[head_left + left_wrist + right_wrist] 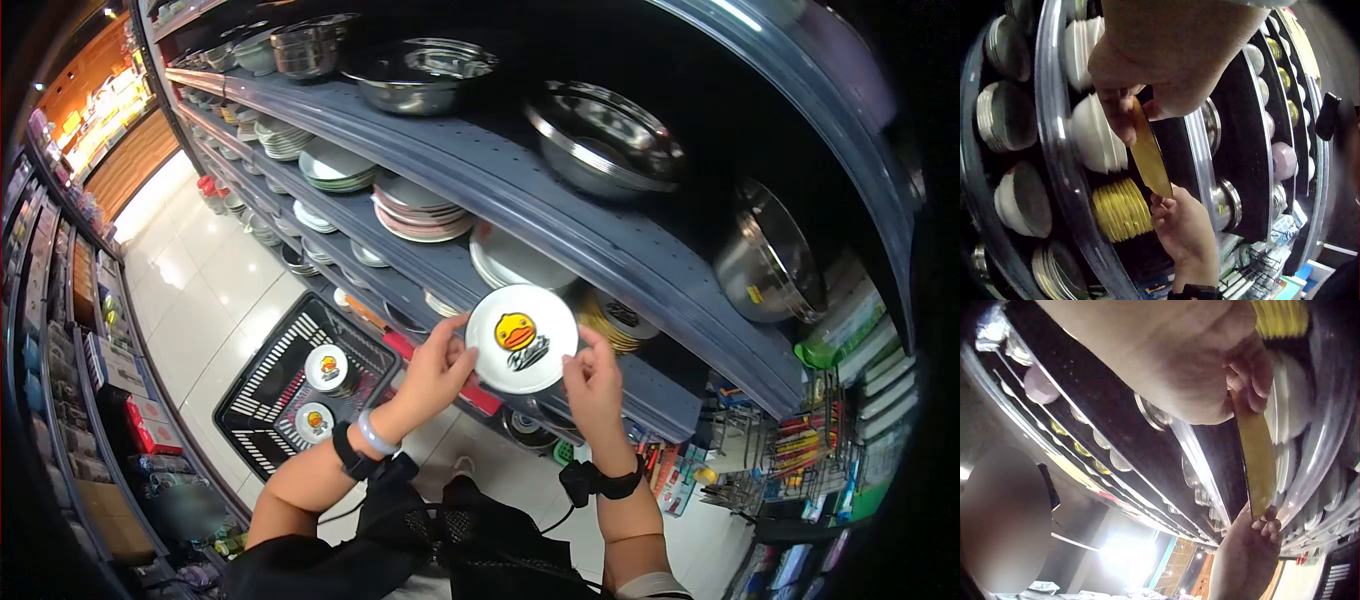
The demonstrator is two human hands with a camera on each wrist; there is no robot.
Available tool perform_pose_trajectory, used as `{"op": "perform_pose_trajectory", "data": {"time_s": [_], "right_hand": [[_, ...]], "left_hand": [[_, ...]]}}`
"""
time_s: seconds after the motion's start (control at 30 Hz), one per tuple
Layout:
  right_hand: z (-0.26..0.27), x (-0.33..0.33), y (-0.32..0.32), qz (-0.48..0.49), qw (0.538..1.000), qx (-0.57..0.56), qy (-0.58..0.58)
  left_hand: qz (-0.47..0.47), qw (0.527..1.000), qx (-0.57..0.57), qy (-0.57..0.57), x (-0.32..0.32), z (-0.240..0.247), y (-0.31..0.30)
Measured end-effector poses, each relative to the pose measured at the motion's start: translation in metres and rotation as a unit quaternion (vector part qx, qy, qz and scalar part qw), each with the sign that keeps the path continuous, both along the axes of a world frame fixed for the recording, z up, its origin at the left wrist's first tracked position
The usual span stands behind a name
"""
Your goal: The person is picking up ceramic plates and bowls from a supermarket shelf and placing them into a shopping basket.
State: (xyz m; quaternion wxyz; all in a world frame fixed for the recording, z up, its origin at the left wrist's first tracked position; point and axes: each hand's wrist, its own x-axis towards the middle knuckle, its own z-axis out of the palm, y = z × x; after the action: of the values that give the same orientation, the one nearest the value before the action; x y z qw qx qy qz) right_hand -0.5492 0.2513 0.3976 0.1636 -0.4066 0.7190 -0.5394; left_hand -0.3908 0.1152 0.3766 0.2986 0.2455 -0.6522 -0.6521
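Your left hand [435, 368] pinches duck plate [521, 338] rim at 9 o'clock; right hand [592, 378] pinches rim at 3 o'clock. Plate upright between both, face toward you, equally near each. Beyond, 12 o'clock: yellow plate stack [615, 325], shelf [600, 250].
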Motion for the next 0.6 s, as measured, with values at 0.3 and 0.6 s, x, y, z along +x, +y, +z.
{"op": "perform_pose_trajectory", "data": {"time_s": [0.3, 0.6], "right_hand": [[0.017, -0.092, 0.038, -0.169, 0.985, -0.04, 0.008], [-0.072, -0.182, 0.048, -0.188, 0.85, 0.037, 0.491]], "left_hand": [[-0.057, 0.988, -0.124, -0.066, -0.132, 0.037, 0.005], [-0.052, 0.916, -0.397, -0.028, -0.178, 0.019, -0.004]]}}
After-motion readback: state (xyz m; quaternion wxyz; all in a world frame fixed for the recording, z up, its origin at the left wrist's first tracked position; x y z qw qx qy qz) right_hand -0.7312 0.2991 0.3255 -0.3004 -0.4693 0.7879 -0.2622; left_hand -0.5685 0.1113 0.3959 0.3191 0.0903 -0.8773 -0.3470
